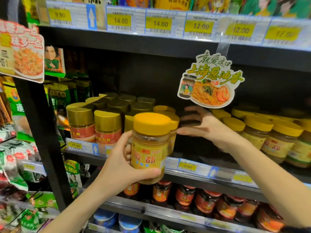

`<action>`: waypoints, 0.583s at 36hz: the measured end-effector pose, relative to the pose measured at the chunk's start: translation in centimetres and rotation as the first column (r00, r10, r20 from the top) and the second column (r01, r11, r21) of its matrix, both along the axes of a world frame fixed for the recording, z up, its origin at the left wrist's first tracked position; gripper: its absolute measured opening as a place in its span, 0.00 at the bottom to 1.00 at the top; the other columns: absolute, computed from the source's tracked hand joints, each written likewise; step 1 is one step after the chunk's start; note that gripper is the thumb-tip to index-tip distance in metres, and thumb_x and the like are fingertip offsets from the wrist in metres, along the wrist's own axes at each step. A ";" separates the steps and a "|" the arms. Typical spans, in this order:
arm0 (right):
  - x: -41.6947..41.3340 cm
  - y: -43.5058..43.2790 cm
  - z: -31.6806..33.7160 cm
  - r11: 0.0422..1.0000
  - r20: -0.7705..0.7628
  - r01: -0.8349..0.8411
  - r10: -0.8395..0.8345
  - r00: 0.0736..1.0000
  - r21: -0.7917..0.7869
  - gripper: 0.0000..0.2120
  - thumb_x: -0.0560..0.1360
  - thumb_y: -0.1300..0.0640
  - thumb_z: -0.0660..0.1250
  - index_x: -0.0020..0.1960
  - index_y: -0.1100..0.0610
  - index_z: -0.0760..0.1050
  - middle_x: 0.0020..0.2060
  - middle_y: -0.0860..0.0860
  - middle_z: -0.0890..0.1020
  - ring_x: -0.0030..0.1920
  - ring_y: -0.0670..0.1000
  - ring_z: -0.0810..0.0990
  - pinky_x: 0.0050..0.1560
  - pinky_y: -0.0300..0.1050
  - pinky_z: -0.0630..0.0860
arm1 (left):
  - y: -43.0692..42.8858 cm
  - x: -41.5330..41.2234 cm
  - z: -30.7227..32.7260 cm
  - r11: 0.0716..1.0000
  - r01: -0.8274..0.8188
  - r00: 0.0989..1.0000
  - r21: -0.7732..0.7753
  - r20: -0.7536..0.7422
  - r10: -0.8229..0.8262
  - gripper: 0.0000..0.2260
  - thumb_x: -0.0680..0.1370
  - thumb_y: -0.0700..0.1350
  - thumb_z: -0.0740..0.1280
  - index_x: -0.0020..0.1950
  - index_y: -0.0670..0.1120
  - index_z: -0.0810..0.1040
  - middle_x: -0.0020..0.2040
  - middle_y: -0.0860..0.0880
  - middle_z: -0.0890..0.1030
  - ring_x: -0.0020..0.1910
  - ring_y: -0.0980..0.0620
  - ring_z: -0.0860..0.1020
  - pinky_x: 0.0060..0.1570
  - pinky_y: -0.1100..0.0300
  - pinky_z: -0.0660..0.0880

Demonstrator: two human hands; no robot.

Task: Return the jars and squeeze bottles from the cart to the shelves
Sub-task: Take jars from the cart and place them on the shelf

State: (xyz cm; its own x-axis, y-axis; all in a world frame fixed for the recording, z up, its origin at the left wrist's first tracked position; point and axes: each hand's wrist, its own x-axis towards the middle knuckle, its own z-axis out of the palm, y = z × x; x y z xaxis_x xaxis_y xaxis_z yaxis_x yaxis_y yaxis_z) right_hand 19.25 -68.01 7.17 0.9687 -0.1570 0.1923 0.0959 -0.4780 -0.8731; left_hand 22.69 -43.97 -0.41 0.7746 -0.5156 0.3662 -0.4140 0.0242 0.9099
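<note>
— Left hand (pixel 121 165) in the head view: what has it got?

— It grips a jar (pixel 149 148) with a yellow lid, upright. The thumb curls under the base and the fingers wrap the far side of the label.

— Where is the jar against the shelf (pixel 235 184)?

— In front of the price rail (pixel 193 167), not on the board. It partly covers a matching jar just behind it, and the gold-lidded jars (pixel 94 121) stand to its left.

— And the right hand (pixel 202 126)?

— It is reaching into the dark gap to the right of the jar, with fingers spread and blurred, holding nothing. The yellow-lidded jars (pixel 269 135) line up past its wrist, and a paper sign (pixel 210 81) hangs above it.

— Below?

— Red-lidded jars (pixel 202 199) on the next shelf down.
</note>
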 end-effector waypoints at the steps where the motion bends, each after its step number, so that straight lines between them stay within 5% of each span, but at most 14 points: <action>1: -0.7 -0.2 0.8 1.000 0.016 0.001 -0.001 1.000 0.025 0.42 0.52 0.50 0.78 0.64 0.52 0.67 0.58 0.54 0.78 0.53 0.50 0.82 0.56 0.50 0.79 | -0.4 -0.1 0.3 1.000 0.010 1.000 0.003 0.006 -0.010 0.40 0.53 0.52 0.81 0.62 0.60 0.67 0.54 0.62 0.80 0.53 0.60 0.80 0.46 0.68 0.77; 8: -5.1 -1.3 3.3 0.984 0.027 -0.100 0.097 0.995 0.147 0.29 0.62 0.59 0.77 0.60 0.48 0.72 0.54 0.51 0.81 0.55 0.50 0.82 0.49 0.48 0.82 | -4.7 -1.5 1.4 0.996 0.079 0.996 0.027 0.048 -0.081 0.41 0.55 0.53 0.80 0.64 0.59 0.66 0.53 0.59 0.81 0.52 0.60 0.80 0.48 0.63 0.79; 12: -6.2 -0.8 2.5 0.993 0.004 -0.088 0.088 0.996 0.082 0.27 0.60 0.55 0.76 0.58 0.49 0.73 0.50 0.49 0.81 0.47 0.44 0.83 0.38 0.37 0.79 | -7.3 -2.6 1.5 0.995 0.101 0.993 0.021 0.054 -0.102 0.43 0.54 0.51 0.82 0.65 0.57 0.66 0.53 0.54 0.81 0.51 0.59 0.81 0.48 0.61 0.80; 15: -6.6 -0.7 2.0 1.000 0.035 -0.026 0.026 0.999 -0.001 0.31 0.56 0.47 0.78 0.57 0.49 0.75 0.49 0.49 0.83 0.49 0.47 0.83 0.41 0.42 0.80 | -8.6 -3.1 1.3 0.993 0.117 0.992 0.016 0.038 -0.117 0.44 0.55 0.49 0.82 0.66 0.55 0.65 0.54 0.54 0.81 0.51 0.58 0.81 0.49 0.59 0.80; 21: -7.2 -0.7 2.0 1.000 0.050 -0.012 0.013 0.999 -0.026 0.26 0.55 0.50 0.79 0.51 0.49 0.77 0.43 0.47 0.83 0.44 0.45 0.84 0.43 0.46 0.81 | -9.4 -3.6 0.7 0.991 0.129 0.991 0.042 0.035 -0.131 0.45 0.56 0.50 0.81 0.68 0.56 0.62 0.54 0.56 0.80 0.52 0.61 0.80 0.51 0.59 0.80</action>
